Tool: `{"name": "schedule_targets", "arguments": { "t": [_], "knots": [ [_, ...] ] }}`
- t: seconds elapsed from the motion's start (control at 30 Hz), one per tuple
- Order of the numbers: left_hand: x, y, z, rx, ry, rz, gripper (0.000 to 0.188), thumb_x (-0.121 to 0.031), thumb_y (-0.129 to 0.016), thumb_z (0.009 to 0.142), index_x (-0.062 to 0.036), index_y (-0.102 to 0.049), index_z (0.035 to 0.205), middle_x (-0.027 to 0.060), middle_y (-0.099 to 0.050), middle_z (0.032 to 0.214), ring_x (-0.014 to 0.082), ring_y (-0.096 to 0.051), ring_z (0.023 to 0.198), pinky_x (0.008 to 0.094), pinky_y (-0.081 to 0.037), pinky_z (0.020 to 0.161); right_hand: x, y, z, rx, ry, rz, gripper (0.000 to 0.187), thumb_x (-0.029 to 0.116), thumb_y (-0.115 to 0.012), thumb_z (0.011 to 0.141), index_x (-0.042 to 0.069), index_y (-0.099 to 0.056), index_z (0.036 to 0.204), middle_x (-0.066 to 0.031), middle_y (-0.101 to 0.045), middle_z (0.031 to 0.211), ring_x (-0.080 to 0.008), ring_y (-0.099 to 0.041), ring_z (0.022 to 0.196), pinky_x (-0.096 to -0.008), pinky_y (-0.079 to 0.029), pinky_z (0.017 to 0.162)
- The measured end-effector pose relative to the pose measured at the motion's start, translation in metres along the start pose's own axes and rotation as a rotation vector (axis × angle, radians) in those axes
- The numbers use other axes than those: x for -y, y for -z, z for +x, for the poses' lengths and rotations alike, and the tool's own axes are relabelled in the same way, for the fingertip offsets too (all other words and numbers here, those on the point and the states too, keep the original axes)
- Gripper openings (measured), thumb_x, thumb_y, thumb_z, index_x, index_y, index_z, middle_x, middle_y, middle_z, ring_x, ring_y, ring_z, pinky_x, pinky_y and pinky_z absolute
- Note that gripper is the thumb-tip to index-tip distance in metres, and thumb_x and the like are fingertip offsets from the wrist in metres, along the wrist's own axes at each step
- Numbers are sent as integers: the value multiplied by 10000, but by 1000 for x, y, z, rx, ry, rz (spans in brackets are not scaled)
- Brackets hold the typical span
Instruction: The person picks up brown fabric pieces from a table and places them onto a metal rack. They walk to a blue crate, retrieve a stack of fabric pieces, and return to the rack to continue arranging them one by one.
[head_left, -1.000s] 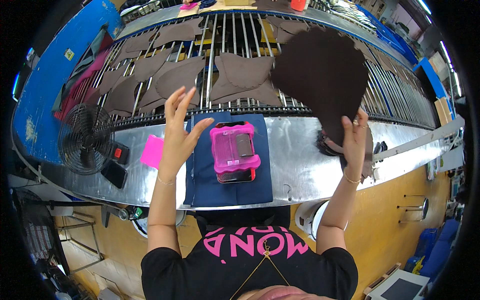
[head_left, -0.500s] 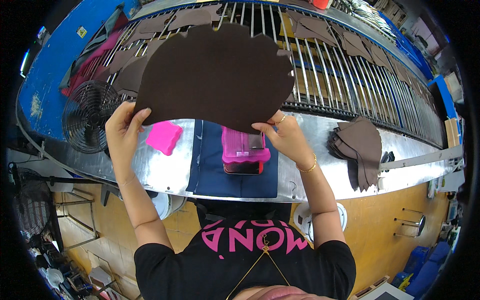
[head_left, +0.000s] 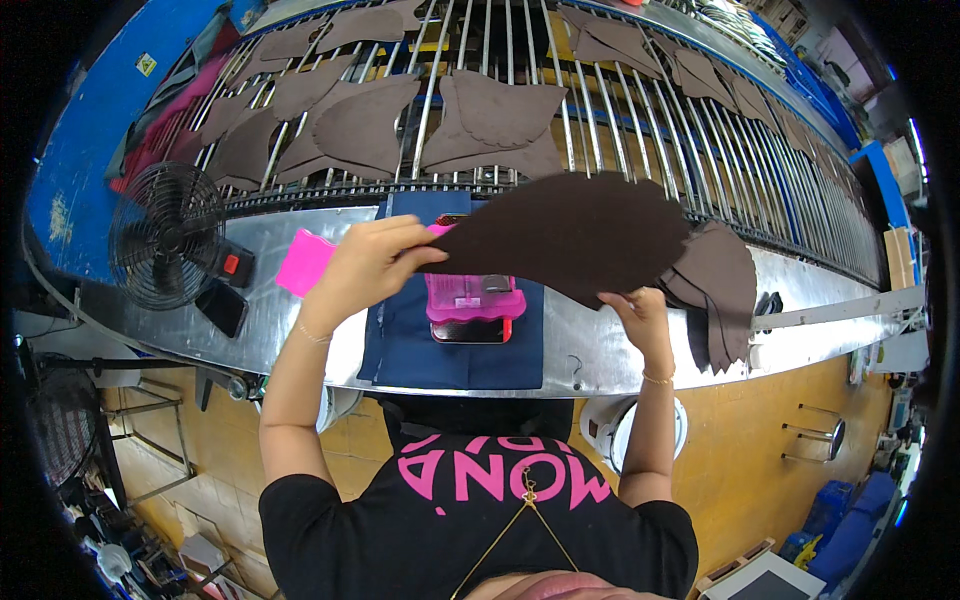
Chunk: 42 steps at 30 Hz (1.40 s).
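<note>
A dark brown cut sheet piece [head_left: 575, 235], with notches along its curved edge, is held up between my two hands over the metal table. My left hand [head_left: 375, 262] pinches its left corner, fingers on top and thumb below. At the lower right edge, my right hand [head_left: 640, 312] grips it between thumb and fingers. The sheet's right end overlaps the view of a stack of similar brown pieces [head_left: 728, 280] on the table. Below the sheet, a pink box [head_left: 475, 305] rests on a dark phone-like object [head_left: 470, 331], both on a dark blue cloth [head_left: 400, 350].
Behind the table edge runs a rack of metal rods [head_left: 640, 140] carrying several brown pieces [head_left: 500, 120]. A black fan [head_left: 168, 235] and a black phone [head_left: 222, 308] stand at left, near a pink scalloped piece [head_left: 303, 262]. A pale metal bar [head_left: 835, 308] juts in from the right.
Both hands have carried the brown piece to the right and lowered it toward the stack. It is now tilted, uncovering brown pieces on the rack behind.
</note>
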<state>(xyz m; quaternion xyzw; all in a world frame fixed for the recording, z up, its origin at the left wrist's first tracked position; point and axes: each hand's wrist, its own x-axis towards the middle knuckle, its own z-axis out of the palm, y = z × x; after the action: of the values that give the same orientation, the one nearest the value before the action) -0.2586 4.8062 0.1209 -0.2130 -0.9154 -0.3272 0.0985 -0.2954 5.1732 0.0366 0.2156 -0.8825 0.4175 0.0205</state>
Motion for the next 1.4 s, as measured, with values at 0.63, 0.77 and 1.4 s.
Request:
{"name": "schedule_targets", "arguments": {
  "t": [0.63,0.77,1.4],
  "knots": [
    [-36,-53,154,-192,-503,-86,227,-237,-693,837,-20,-660,896,49,-595,678,196,-627,647,307,-488,554,81,142,25,-487,281,-791,161,5,-606,855,60,-676,989,-69,-627,763,-187,-578,754,-338,-350,908],
    [0,-46,159,-146,192,-771,155,-120,-601,905,33,-620,887,61,-575,609,104,-595,493,263,-452,421,72,137,45,-785,295,-652,245,62,-621,881,47,-605,1125,-111,-646,1068,-235,-580,1021,-370,-395,939],
    [356,-110,231,-1113,650,-1610,852,60,-369,927,-254,240,1434,249,-423,1204,406,-636,960,479,-603,753,-27,129,-29,-572,-420,-710,182,153,-555,920,49,-592,1065,-79,-630,1072,-254,-567,1026,-383,-334,969]
  ]
}}
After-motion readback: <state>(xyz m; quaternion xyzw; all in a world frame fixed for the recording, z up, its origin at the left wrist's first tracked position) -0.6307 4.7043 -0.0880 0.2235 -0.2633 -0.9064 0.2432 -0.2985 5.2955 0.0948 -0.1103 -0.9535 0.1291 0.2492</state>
